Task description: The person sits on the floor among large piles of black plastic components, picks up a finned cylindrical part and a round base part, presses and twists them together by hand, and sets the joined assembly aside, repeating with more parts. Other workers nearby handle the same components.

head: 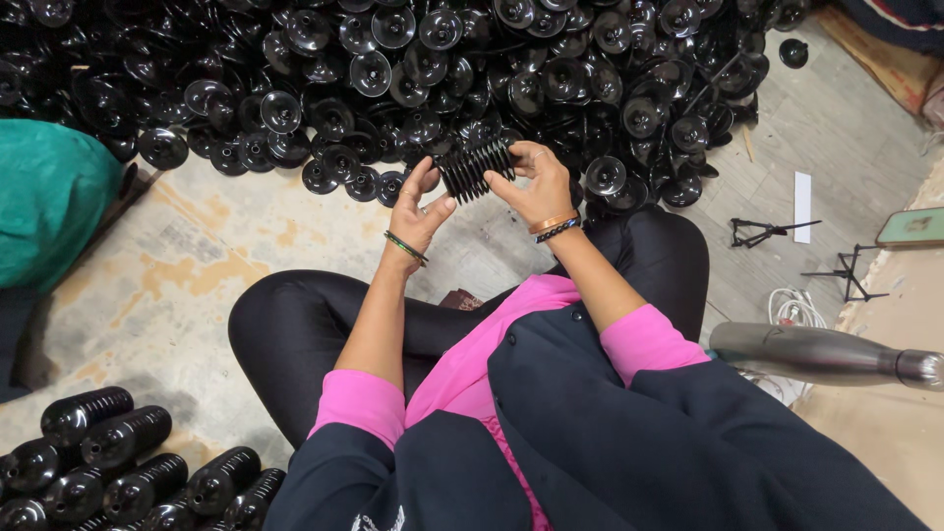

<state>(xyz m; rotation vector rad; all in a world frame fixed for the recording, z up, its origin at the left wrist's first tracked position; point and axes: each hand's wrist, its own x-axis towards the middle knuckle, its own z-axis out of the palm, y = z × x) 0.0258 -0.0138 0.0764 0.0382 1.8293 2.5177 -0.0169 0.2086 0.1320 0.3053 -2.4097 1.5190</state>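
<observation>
Green bag (49, 197) far left on floor; finished ribbed black stacks (118, 472) lying bottom left; big heap of loose black discs (393, 79) across top, just beyond hands; steel bottle (816, 352) lying at right; small wire stands (762, 231) on floor beyond it

Left hand (418, 211) raised, palm inward, fingers half curled, thumb pressing stack's left end

Right hand (541, 182) clasped over right end

Held stack of black discs (474, 167): ribbed, slightly fanned, between both hands, above knees

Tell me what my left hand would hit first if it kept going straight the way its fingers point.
Probably the stack of black discs that the left hand already touches; beyond it lies the pile of loose black discs on the floor. Depth is hard to judge.
</observation>
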